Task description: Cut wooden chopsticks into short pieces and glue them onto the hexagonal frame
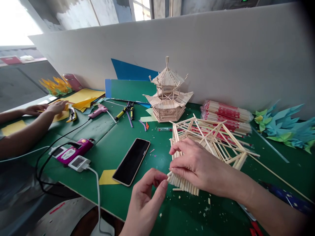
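A half-built roof frame of pale wooden sticks lies on the green table. My right hand rests on its near edge, fingers curled and pinching a short stick end. My left hand comes up from below, thumb and forefinger pinched on the same small stick piece. Behind the frame stands a finished stick pagoda model.
A black phone lies left of my hands, by a yellow paper scrap. Wrapped chopstick packs, pliers, a glue gun and power banks with cables lie around. Another person's hands work on yellow paper at the left.
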A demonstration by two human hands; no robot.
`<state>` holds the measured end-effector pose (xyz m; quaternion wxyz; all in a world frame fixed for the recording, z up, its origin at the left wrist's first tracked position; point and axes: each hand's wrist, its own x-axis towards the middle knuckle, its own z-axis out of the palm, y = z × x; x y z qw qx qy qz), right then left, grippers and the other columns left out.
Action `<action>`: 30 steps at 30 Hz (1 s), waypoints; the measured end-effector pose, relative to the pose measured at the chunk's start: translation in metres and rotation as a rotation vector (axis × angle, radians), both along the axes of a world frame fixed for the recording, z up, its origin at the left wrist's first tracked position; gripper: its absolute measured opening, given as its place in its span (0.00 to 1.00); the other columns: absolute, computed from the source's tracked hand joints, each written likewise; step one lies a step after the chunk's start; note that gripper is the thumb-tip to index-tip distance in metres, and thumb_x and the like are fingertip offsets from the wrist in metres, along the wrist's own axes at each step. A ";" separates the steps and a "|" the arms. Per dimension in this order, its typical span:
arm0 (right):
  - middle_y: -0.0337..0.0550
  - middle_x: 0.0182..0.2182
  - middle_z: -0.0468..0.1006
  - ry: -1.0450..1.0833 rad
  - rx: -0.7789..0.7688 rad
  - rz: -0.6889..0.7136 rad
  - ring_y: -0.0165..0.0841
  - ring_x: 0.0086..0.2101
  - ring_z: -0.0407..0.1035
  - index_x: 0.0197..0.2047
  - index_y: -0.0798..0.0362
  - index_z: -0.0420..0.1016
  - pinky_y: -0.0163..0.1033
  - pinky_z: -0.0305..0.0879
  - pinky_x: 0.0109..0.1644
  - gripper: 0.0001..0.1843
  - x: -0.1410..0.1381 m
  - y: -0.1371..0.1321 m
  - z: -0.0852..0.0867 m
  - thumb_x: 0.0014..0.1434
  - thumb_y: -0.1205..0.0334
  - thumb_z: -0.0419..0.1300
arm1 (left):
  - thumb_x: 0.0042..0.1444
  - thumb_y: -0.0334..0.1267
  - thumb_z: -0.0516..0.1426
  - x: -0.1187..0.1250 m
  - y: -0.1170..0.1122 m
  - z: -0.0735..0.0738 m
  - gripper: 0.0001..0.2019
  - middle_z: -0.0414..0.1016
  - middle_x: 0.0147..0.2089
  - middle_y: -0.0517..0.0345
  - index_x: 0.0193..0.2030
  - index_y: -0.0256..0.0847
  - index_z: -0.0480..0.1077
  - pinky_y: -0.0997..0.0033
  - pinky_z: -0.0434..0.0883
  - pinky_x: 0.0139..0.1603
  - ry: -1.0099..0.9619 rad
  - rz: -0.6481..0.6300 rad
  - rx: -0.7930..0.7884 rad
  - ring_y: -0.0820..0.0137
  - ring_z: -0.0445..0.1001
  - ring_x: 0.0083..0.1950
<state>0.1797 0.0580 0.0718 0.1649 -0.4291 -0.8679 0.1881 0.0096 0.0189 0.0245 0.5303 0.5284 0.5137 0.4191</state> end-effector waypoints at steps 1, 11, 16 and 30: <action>0.43 0.39 0.68 -0.002 0.000 -0.001 0.34 0.42 0.58 0.27 0.51 0.75 0.42 0.55 0.46 0.12 0.000 0.000 0.000 0.58 0.65 0.53 | 0.51 0.38 0.56 0.000 0.000 -0.001 0.06 0.64 0.27 0.61 0.26 0.39 0.68 0.76 0.60 0.30 -0.003 -0.003 -0.002 0.71 0.61 0.30; 0.42 0.40 0.67 -0.003 -0.062 -0.040 0.34 0.45 0.57 0.29 0.48 0.76 0.43 0.54 0.48 0.09 -0.001 -0.005 0.006 0.55 0.61 0.55 | 0.52 0.38 0.55 0.002 -0.001 -0.005 0.10 0.60 0.25 0.62 0.22 0.39 0.63 0.75 0.59 0.28 -0.004 -0.020 0.000 0.73 0.58 0.28; 0.39 0.39 0.67 0.010 -0.029 -0.054 0.33 0.45 0.58 0.28 0.46 0.75 0.43 0.54 0.47 0.08 -0.001 -0.004 -0.001 0.54 0.59 0.56 | 0.53 0.40 0.54 0.001 0.000 -0.006 0.11 0.59 0.25 0.62 0.23 0.39 0.62 0.75 0.58 0.29 0.003 -0.058 0.005 0.73 0.57 0.28; 0.40 0.39 0.69 0.015 -0.043 -0.057 0.35 0.44 0.59 0.28 0.48 0.75 0.44 0.54 0.47 0.08 0.000 -0.005 0.002 0.54 0.61 0.56 | 0.52 0.38 0.54 0.004 0.001 0.005 0.11 0.58 0.25 0.62 0.21 0.39 0.62 0.75 0.57 0.27 0.013 -0.047 0.004 0.73 0.56 0.28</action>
